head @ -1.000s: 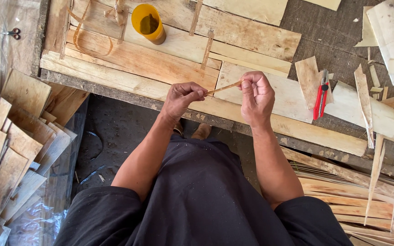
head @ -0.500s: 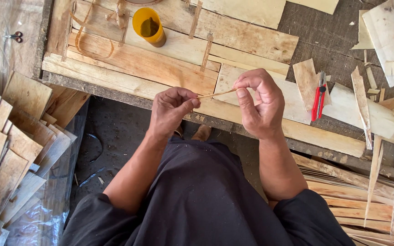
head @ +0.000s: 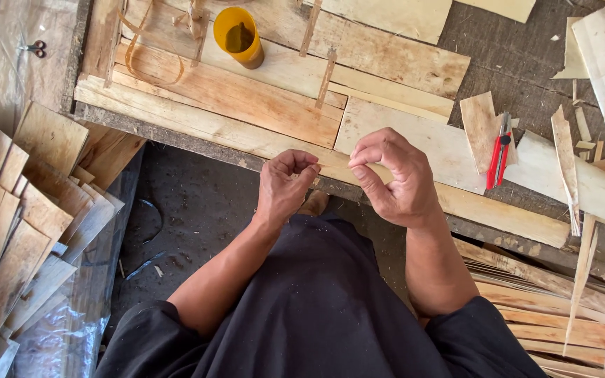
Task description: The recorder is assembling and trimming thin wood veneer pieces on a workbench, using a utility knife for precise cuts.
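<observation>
Right between the two hands runs a thin wooden strip [head: 333, 166], pale and narrow, held level just above the edge of the plank surface [head: 246, 105]. Only a short length of it shows in the gap between the fingers. The left hand [head: 285, 185] is curled nearly closed, thumb and forefinger pinching one end of the strip. The right hand [head: 393, 178] is likewise closed in a pinch on the other end, its remaining fingers folded loosely over the palm. Both hands sit close together, almost touching, in front of the person's dark shirt.

Beyond them, the surface is made of rough, light boards laid side by side. A yellow cup [head: 239, 35] stands on it near the far edge, well apart from the hands. To the right, a red utility knife [head: 498, 150] lies on a pale board, near the right hand but clear of it. More offcuts and thin slats lie scattered past the knife. At the left, a stack of wood veneer pieces [head: 22, 210] leans in overlapping layers, and small scissors [head: 35, 48] rest at the far left corner.
</observation>
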